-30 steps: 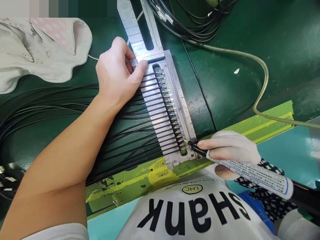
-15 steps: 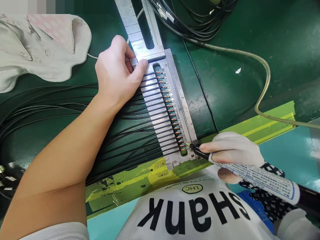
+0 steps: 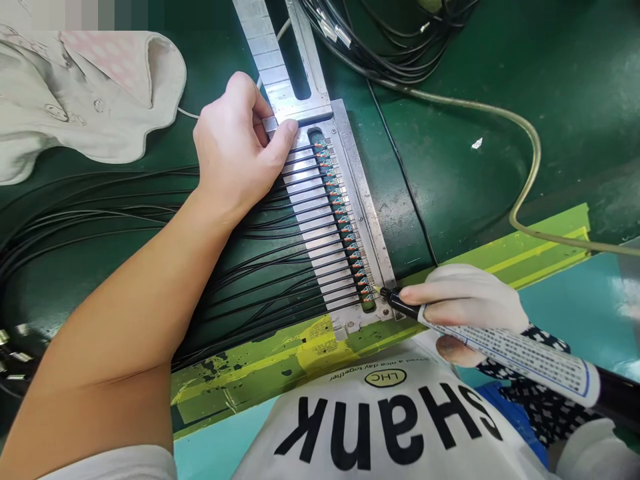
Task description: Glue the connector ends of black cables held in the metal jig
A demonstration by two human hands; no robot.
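Head view, looking down on a green bench mat (image 3: 450, 200). Left hand (image 3: 235, 150) bare, in a narrow pinch, thumb and fingers closed on the crossbar (image 3: 313, 113) at the far end of a steel comb fixture (image 3: 363, 200). Right hand (image 3: 465, 300) in a white glove, closed around a marker pen (image 3: 505, 353), tip at the near end of the fixture, just beside the last wire end; contact hard to tell from this angle. Thin black cables (image 3: 260, 267) laid side by side across the fixture, stripped ends with coloured cores (image 3: 340, 213) lined along an open slot. Cores probably fine and easily bent; cables light and limp, so best taken by the black jacket, not the tips. Fixture stiff, likely heavy, safest by its rail. Marker light, easy to grip by the barrel. Around: folded pale garment (image 3: 90, 87), tan tube (image 3: 530, 153), bundled cables (image 3: 385, 40), yellow-green bench edge (image 3: 525, 250), white apron printed "Shank" (image 3: 390, 427).
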